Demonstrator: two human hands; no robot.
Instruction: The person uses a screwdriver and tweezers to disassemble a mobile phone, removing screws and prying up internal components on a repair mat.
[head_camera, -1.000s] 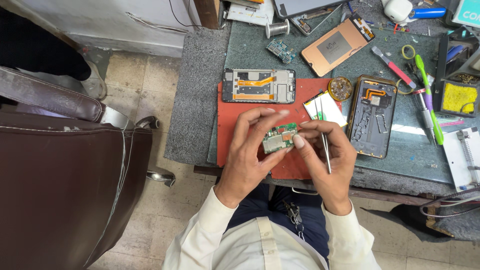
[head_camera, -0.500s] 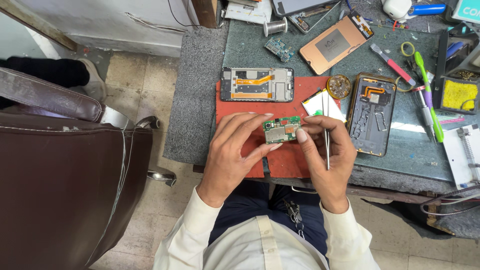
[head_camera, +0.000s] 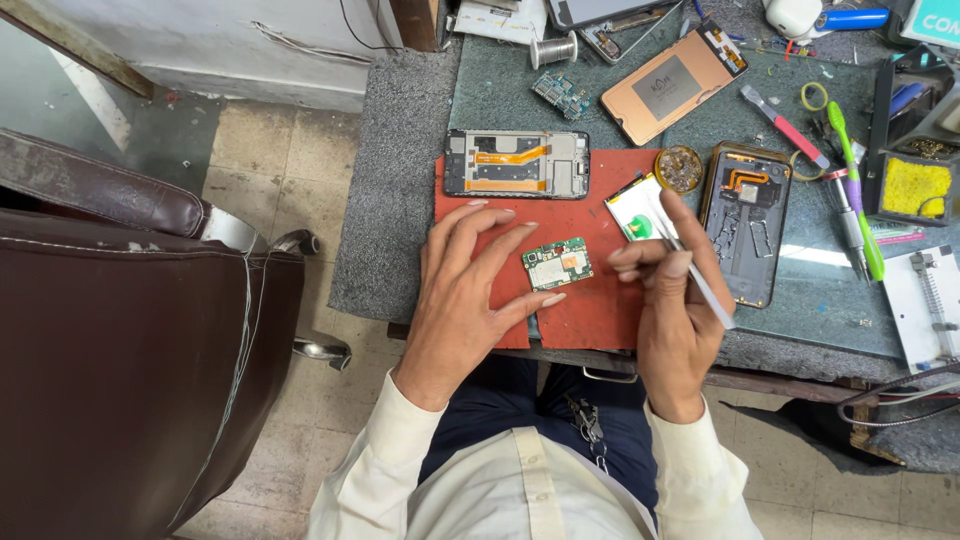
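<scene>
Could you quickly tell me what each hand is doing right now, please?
Left hand: open, fingers spread around the circuit board on the red mat.
Right hand: closed on tweezers.

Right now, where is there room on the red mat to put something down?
The red mat is bare between the circuit board and the right hand, and below the phone frame. Crowded: the bench's far-right side, around the green tool.
</scene>
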